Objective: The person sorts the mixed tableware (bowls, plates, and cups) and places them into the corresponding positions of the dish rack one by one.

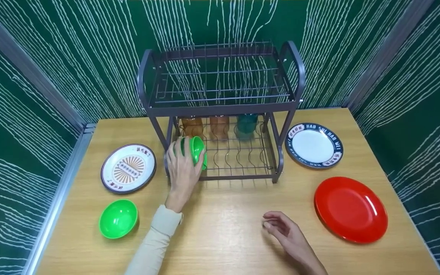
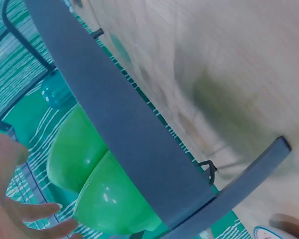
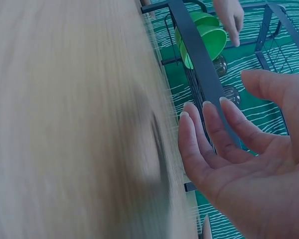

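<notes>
Two green bowls (image 2: 112, 201) stand tilted on their sides, one against the other, at the left end of the rack's lower tier. My left hand (image 1: 183, 168) is over them in the head view, its fingers loosely spread. In the left wrist view the fingertips are right at the rim of the nearer bowl, not curled round it. My right hand (image 1: 287, 236) hovers above the table in front of the rack, fingers relaxed and slightly bent, with nothing in it. The dark two-tier dish rack (image 1: 224, 110) stands at the back of the table.
Two orange glasses and a teal glass (image 1: 246, 124) are at the back of the lower tier. Left lie a patterned white plate (image 1: 128, 168) and another green bowl (image 1: 118, 218). Right lie a dark-rimmed plate (image 1: 314, 145) and red plates (image 1: 351, 209). Green walls surround the table.
</notes>
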The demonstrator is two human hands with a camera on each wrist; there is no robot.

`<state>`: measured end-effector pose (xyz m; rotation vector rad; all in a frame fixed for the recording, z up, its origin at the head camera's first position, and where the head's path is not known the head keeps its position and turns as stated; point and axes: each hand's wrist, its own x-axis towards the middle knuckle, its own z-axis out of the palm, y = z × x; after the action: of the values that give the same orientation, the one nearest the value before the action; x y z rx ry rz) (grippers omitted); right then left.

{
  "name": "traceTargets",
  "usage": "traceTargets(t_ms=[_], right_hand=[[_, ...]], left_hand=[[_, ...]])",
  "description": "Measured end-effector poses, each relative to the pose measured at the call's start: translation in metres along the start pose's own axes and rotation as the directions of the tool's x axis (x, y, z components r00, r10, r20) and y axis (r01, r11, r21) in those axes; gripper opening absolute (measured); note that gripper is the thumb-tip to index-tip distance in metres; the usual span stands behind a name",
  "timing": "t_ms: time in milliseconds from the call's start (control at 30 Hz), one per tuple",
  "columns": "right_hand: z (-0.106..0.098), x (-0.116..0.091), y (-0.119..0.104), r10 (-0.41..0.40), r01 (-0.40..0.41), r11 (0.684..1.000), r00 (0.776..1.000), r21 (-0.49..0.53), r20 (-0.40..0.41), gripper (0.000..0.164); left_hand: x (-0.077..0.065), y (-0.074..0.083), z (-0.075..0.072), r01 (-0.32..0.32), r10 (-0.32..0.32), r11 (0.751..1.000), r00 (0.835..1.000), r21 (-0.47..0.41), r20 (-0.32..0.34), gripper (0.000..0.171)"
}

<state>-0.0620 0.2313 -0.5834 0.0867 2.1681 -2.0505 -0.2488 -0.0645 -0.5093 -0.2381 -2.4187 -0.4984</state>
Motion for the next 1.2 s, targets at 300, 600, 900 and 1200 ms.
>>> traceTargets(t_ms=[300, 600, 900, 1200], right_hand=[[0.007, 0.001, 0.0, -0.022, 0.022, 0.999, 1.0, -0.029, -0.016, 0.036], [0.015, 0.003, 0.002, -0.039, 0.038, 0.996, 0.999, -0.081, -0.012, 0.03], [0.021, 0.006, -0.002, -0.024, 0.023, 0.995, 1.0, -0.101, -0.014, 0.03], [0.033, 0.017, -0.006, -0.113, 0.114, 0.989, 0.993, -0.094, 0.023, 0.029]], left_hand=[[-0.032, -0.003, -0.029, 0.046, -0.079, 0.976, 0.986, -0.213, -0.146, 0.05], [-0.073, -0.024, -0.054, 0.127, -0.189, 0.954, 0.957, -0.271, -0.218, 0.035], [-0.1, -0.052, -0.069, 0.242, -0.301, 0.937, 0.925, -0.25, -0.232, 0.034], [-0.113, -0.064, -0.079, 0.292, -0.351, 0.926, 0.9, -0.242, -0.26, 0.03]])
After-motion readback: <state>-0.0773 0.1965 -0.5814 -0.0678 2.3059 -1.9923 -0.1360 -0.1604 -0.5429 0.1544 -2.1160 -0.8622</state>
